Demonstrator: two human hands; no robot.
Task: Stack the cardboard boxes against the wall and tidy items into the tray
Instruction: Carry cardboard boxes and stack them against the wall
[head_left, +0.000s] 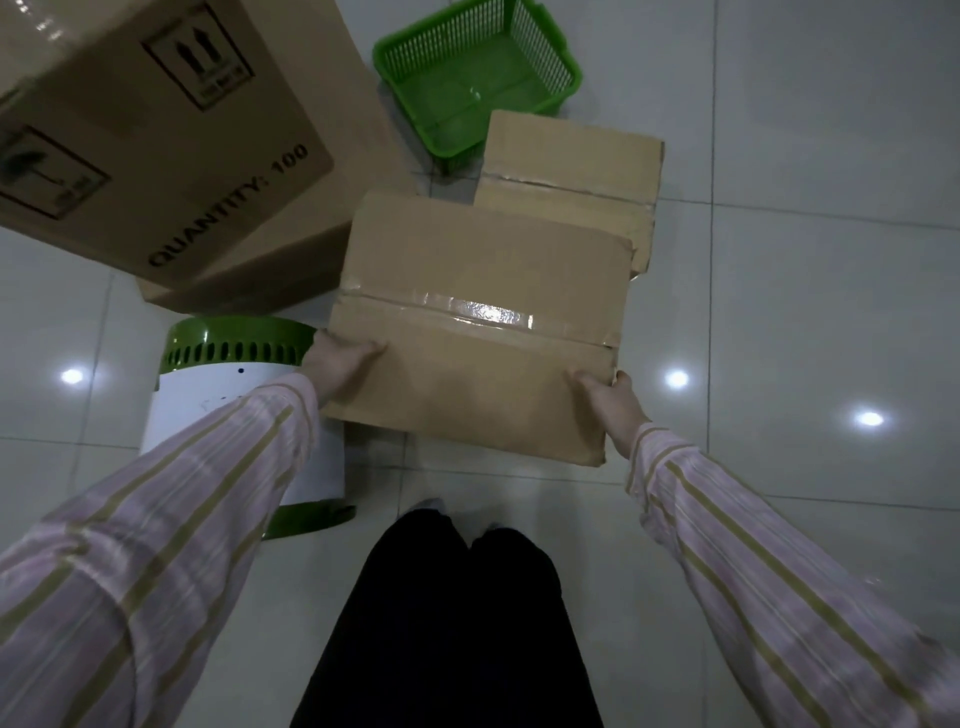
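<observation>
While the person stood over a pale tiled floor (779, 270), both hands held a taped cardboard box (483, 280) out in front of the dark trousers (452, 623). The left hand (340, 364) gripped the box's near left edge, thumb laid flat on the top face and the fingers wrapped out of sight round the side. The right hand (613, 400) clasped the near right corner in the same way, thumb on top and fingers curled against the side wall. Glossy clear tape ran across the lid from side to side. Whether the box hung just above the tiles or rested on them could not be told, though a shadow lay beneath its near left edge.

Its far edge covered the near side of a smaller cardboard box (571, 156), also taped, which lay on the floor. Just beyond that one stood a green plastic basket (540, 47) with slotted walls, set at an angle. To the left rose a large carton (156, 130) printed with handling arrows and "QUANTITY: 100"; it sat on another carton whose lower edge showed beneath it. Near the left forearm lay a green-and-white drum (244, 400) with a slotted green rim, partly hidden by the striped sleeve (182, 493).
</observation>
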